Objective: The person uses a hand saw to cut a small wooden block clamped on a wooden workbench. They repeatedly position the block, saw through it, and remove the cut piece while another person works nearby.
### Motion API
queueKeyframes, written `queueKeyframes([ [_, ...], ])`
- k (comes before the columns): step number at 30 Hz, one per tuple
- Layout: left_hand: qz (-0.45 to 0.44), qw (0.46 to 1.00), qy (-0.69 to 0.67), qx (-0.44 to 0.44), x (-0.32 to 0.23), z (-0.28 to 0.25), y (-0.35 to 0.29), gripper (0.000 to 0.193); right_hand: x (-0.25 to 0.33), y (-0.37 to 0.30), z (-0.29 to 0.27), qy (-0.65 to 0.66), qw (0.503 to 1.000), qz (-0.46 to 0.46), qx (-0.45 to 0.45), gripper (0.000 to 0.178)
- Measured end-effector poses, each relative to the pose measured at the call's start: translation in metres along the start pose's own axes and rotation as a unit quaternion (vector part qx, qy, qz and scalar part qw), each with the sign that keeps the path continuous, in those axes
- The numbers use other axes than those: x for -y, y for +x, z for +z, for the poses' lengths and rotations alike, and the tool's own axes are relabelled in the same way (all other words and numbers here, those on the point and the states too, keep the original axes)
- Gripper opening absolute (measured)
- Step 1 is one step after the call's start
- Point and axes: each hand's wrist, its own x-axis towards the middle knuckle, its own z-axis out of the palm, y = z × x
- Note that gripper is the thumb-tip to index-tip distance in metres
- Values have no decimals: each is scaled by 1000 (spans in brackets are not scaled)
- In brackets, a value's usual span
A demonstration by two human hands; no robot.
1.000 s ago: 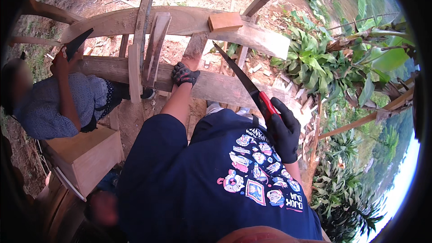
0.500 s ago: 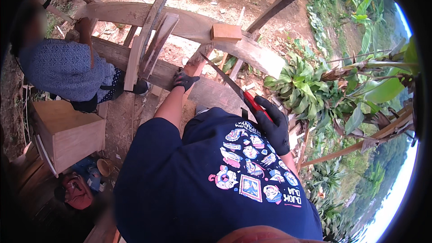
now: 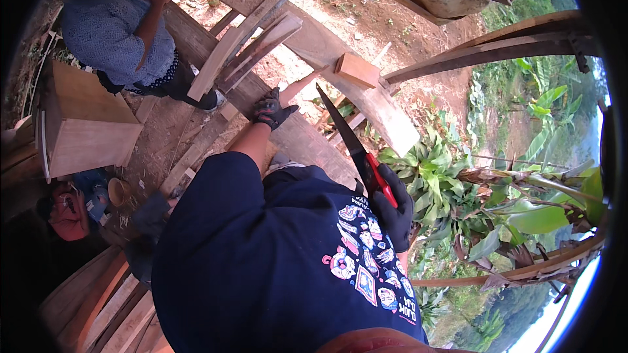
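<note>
My right hand (image 3: pixel 394 206), in a dark glove, is closed round the red handle of a handsaw (image 3: pixel 350 132). The saw's dark blade slants up and left, its tip near the end of a narrow wooden strip (image 3: pixel 304 85) but seemingly apart from it. My left hand (image 3: pixel 271 111), gloved in black and grey, presses the strip down on a wide plank (image 3: pixel 314 151); its fingers curl over and its thumb points right. Part of the strip is hidden under the hand.
A curved board (image 3: pixel 307 36) crosses beyond, carrying a reddish-brown wood block (image 3: pixel 357 70). Loose boards (image 3: pixel 245 39) lean across at left. Another person (image 3: pixel 118 39) stands at far left, near a wooden box (image 3: pixel 91 121). Leafy plants (image 3: pixel 432 183) grow at right.
The saw has swung steeper, and its tip has moved right, away from the strip. My left hand stays on the wood. The view has shifted, and the other person appears more upright.
</note>
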Motion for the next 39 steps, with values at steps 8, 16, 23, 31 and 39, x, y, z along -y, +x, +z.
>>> queueKeyframes([
  [8,-29,998,49,35,12,14,26,59,1,74,27,-75,996,-2,46,55],
  [16,-25,999,32,6,18,26,33,51,-12,176,109,-52,989,-20,138,55],
  [23,-59,996,61,-6,2,10,27,45,-41,209,134,0,989,-38,144,52],
  [31,-2,996,51,-70,15,22,30,46,-88,221,114,-3,980,-91,175,50],
  [39,2,995,31,-98,7,27,34,44,-146,278,173,17,970,-172,170,44],
])
